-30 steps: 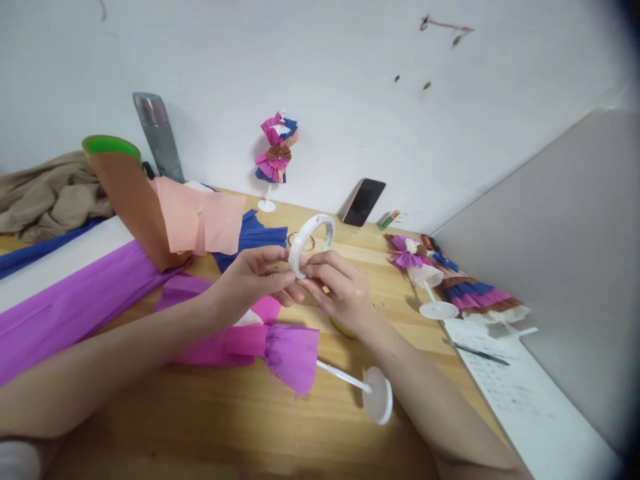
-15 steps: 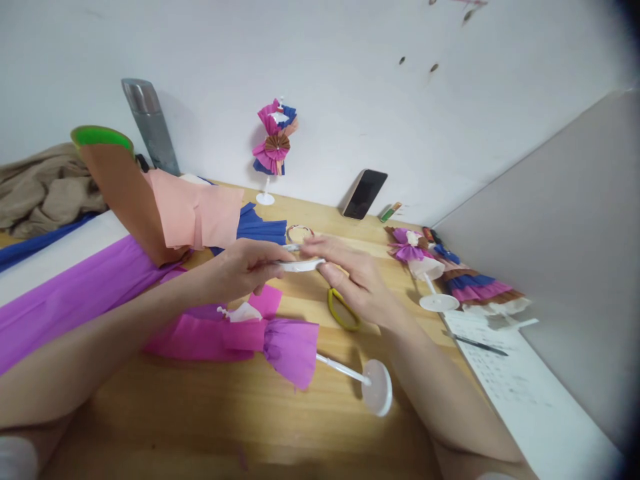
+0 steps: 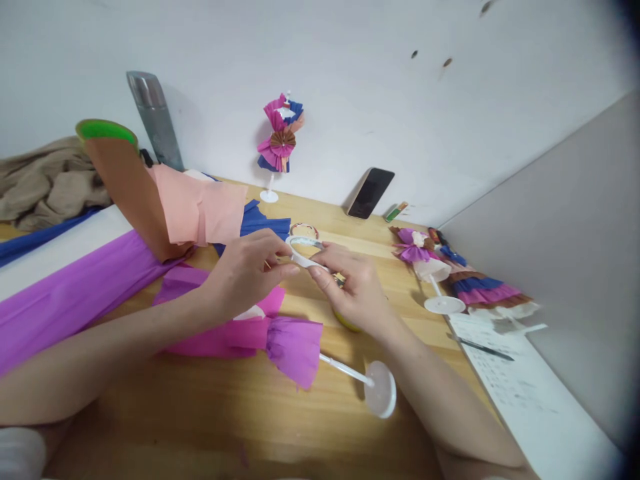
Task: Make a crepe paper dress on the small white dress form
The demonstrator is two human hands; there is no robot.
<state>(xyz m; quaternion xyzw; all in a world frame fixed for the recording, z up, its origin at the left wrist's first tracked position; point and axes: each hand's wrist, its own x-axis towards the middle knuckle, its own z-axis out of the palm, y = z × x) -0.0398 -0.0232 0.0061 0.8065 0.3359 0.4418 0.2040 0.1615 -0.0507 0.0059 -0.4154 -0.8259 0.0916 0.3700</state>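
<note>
A narrow white roll of tape (image 3: 302,261) is held up over the table between my two hands. My right hand (image 3: 357,280) grips its right side, thumb below and fingers above. At the roll's left edge my left hand (image 3: 245,270) is closed, thumb and fingers pinched together; a loose tape end cannot be made out. Below them, a doll-size stand (image 3: 380,390) lies on its side, dressed in a purple crepe-paper skirt (image 3: 295,343) and a magenta paper piece (image 3: 215,337). My right hand partly hides a yellow ring-shaped thing (image 3: 347,322).
A patterned ring (image 3: 305,231) lies behind the roll. Crepe-paper rolls in brown (image 3: 125,193), peach (image 3: 200,207) and purple (image 3: 85,287) fill the left. A decorated stand (image 3: 283,141), bottle (image 3: 156,120) and phone (image 3: 371,193) line the wall. At right are dressed stands (image 3: 444,305), paper (image 3: 530,393) and a pen (image 3: 485,349).
My hands have tilted the tape roll so its round opening shows. My right hand has shifted over the yellow ring, and my left fingers have drawn together at the roll's left edge.
</note>
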